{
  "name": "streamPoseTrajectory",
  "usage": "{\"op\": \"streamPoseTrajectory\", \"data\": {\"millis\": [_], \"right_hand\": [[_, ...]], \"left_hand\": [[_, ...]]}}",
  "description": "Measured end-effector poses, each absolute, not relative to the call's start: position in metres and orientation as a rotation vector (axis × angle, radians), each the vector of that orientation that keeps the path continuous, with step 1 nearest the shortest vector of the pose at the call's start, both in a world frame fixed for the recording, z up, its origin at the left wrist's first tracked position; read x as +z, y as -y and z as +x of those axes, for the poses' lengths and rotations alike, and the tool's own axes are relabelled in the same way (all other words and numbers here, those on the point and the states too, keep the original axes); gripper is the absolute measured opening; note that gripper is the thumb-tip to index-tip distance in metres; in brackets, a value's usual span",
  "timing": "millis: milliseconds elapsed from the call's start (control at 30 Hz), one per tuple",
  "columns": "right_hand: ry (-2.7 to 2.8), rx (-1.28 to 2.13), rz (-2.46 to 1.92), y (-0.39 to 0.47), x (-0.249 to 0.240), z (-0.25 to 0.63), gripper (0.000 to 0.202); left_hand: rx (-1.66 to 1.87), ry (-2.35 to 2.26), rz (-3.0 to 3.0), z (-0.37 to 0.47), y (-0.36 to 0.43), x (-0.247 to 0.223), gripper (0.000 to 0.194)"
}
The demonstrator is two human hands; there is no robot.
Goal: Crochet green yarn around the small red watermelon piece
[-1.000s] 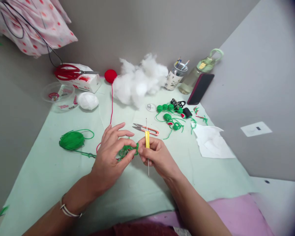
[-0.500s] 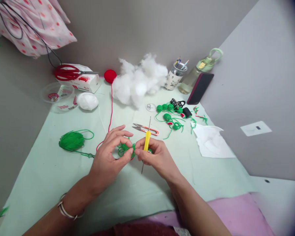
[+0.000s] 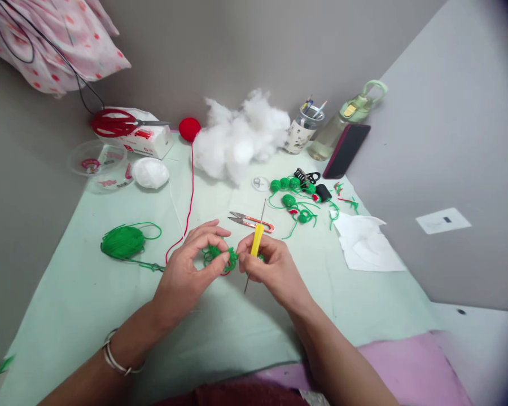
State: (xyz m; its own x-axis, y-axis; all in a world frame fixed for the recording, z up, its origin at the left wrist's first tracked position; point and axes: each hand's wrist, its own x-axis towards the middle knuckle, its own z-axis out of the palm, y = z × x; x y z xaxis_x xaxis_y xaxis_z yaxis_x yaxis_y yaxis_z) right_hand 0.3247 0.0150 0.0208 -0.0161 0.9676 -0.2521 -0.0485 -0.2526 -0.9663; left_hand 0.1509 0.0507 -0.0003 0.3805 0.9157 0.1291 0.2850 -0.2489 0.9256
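**Green Yarn Work Held Between Both Hands, Hook in Right Hand**

Above the near-middle of the table (image 3: 245,332), the green yarn work (image 3: 220,259) is pinched between thumb and fingertip of the left hand (image 3: 188,273); its other fingers are spread. The hook (image 3: 257,239) is held by its yellow handle in the right hand (image 3: 273,268), tilted, with its fingertips close against the work — contact cannot be confirmed.

The green yarn ball (image 3: 122,241) is located near the left edge. The white sheet (image 3: 366,242) is laid at the right edge. Just beyond the hands, the thread snips (image 3: 249,221) are placed. Green crocheted pieces (image 3: 288,201) are grouped farther right, toward the phone (image 3: 346,151), which is leaned at the far right corner.

Along the far edge, white stuffing (image 3: 241,141) is heaped beside the red yarn ball (image 3: 189,129). At the far left corner, red-handled scissors (image 3: 115,123) are rested on a box (image 3: 152,142) — the white yarn ball (image 3: 150,172) is positioned nearer.
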Motion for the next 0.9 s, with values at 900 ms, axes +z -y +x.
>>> {"op": "streamPoseTrajectory", "data": {"millis": [900], "right_hand": [[1.154, 1.322, -1.392, -0.0131, 0.0215, 0.3242, 0.007]], "left_hand": [[1.093, -1.019, 2.511, 0.1489, -0.0516, 0.0024, 0.015]]}}
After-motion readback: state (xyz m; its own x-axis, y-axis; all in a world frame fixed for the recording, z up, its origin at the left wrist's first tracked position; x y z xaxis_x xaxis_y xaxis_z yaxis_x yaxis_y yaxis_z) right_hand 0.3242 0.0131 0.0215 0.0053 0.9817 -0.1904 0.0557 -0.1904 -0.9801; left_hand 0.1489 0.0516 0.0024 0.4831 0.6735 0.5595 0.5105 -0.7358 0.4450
